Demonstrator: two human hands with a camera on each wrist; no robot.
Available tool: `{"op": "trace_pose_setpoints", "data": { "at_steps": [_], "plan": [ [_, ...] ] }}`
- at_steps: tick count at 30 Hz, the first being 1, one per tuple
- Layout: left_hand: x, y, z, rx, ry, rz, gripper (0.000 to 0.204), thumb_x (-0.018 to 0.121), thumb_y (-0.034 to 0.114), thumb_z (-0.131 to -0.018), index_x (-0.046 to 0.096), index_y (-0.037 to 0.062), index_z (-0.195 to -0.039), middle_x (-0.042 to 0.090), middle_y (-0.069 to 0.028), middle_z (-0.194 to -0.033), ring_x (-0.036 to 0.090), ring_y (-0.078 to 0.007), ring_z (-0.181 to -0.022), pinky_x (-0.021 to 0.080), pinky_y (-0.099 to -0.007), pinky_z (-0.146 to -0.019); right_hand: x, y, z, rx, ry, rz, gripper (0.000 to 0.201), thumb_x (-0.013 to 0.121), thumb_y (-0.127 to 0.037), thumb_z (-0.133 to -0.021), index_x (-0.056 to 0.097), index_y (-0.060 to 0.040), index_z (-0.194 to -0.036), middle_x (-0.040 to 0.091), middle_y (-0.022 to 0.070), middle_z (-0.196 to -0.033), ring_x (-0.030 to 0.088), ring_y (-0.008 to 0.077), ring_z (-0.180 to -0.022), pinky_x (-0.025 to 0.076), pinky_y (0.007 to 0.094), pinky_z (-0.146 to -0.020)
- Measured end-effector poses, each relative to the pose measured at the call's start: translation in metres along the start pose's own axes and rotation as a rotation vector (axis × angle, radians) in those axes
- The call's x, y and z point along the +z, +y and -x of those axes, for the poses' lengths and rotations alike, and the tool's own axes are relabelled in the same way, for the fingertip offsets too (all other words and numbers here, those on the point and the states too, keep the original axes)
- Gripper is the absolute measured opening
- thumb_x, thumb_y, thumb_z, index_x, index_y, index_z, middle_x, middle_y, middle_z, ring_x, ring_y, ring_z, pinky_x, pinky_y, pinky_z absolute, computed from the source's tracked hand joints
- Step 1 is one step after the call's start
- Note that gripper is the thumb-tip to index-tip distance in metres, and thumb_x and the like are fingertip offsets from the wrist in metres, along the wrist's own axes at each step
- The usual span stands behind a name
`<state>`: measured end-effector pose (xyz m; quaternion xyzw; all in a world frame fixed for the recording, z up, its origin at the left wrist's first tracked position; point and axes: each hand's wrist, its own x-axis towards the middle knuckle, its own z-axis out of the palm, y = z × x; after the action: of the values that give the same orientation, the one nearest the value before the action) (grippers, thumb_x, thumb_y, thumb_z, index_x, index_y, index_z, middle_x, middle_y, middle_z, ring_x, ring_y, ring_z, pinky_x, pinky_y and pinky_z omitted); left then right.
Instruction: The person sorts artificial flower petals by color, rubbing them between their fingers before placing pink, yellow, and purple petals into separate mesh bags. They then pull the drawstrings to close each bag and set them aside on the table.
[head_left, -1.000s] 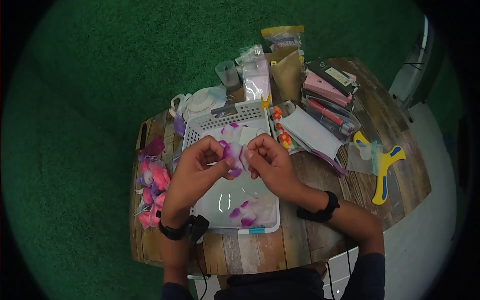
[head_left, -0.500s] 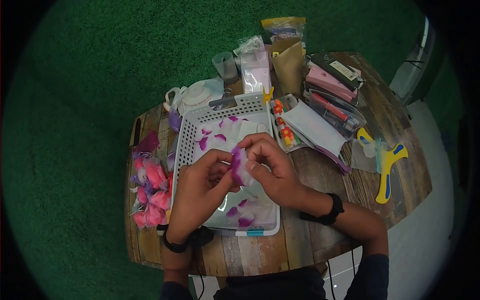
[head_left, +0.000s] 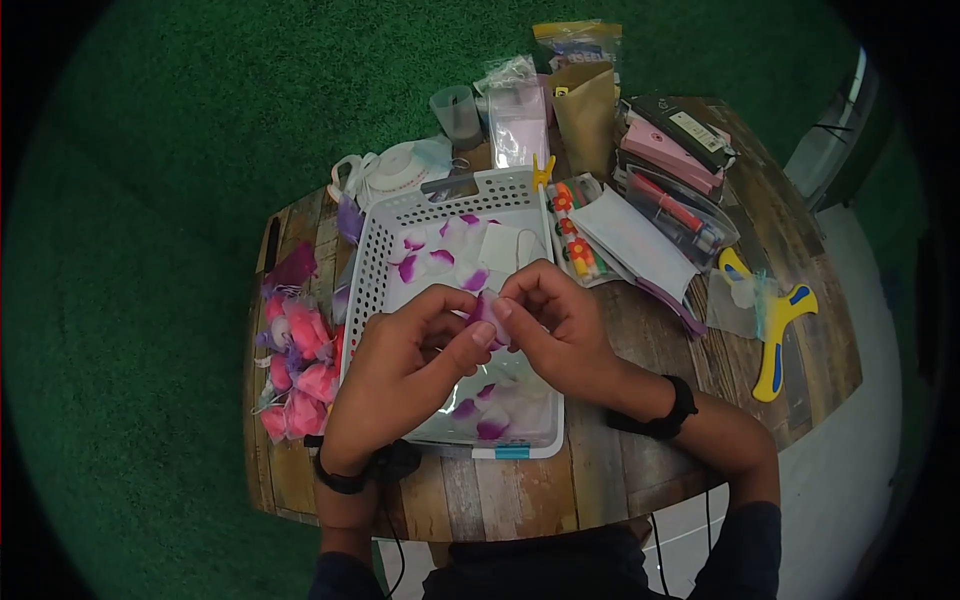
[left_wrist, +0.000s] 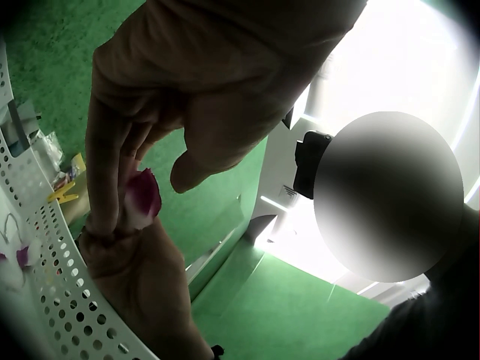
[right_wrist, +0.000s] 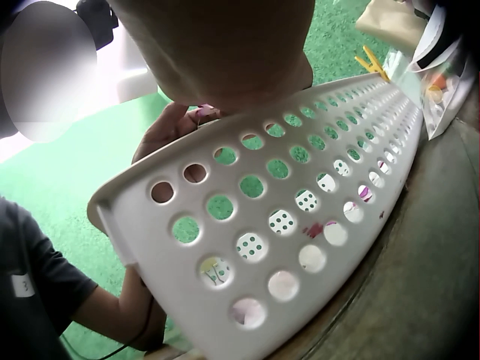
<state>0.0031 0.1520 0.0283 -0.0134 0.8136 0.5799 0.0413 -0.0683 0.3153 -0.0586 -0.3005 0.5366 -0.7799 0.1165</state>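
Observation:
Both hands meet over a white perforated basket [head_left: 357, 290]. Between them is a purple-and-white artificial petal [head_left: 487, 318], which also shows in the left wrist view as a curled petal [left_wrist: 144, 199]. My left hand [head_left: 405, 372] pinches it from the left with thumb and fingers. From the other side my right hand [head_left: 562, 335] grips its edge between thumb and index finger. Loose petals [head_left: 441, 257] lie at the basket's far end, and another petal [head_left: 475, 280] sits just beyond the fingertips. More petals [head_left: 492, 428] rest in a clear bag at the near end.
Pink and purple small pouches [head_left: 305, 350] lie left of the basket. A yellow clip [head_left: 543, 172] grips its far-right corner. To the right are a white pouch [head_left: 630, 235], pink boxes [head_left: 672, 160] and a yellow-blue three-armed piece [head_left: 778, 340]. A brown paper bag [head_left: 585, 115] stands behind.
The held petals looked like a larger bunch earlier; less shows between the fingers now. A petal has come into view in the basket beyond the fingertips. Both hands stay over the basket.

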Motion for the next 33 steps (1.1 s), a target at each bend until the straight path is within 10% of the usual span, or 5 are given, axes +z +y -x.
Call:
{"op": "trace_pose_setpoints", "data": {
  "at_steps": [28,33],
  "plan": [
    [0.001,-0.002,0.010,0.070,0.072,0.065,0.014,0.060,0.005,-0.095,0.062,-0.0052,-0.104,0.070,-0.0085,-0.086,0.068,-0.0128,-0.075,0.057,-0.0249,-0.065,0.001,-0.031,0.001,0.126,-0.004,-0.026,0.011,0.066,-0.011,-0.093,0.061,-0.0013,-0.095,0.063,0.0007,-0.078,0.060,0.0044,-0.067,0.048,0.0193,-0.055],
    [-0.005,-0.014,0.015,0.139,-0.040,-0.335,0.015,0.063,0.011,-0.092,0.065,-0.0029,-0.098,0.070,-0.0119,-0.077,0.071,-0.0193,-0.071,0.055,-0.0307,-0.064,-0.003,-0.038,-0.002,0.089,0.014,-0.050,0.012,0.066,-0.012,-0.093,0.062,-0.0016,-0.097,0.064,0.0012,-0.079,0.061,0.0059,-0.065,0.048,0.0198,-0.053]
  ]
}}
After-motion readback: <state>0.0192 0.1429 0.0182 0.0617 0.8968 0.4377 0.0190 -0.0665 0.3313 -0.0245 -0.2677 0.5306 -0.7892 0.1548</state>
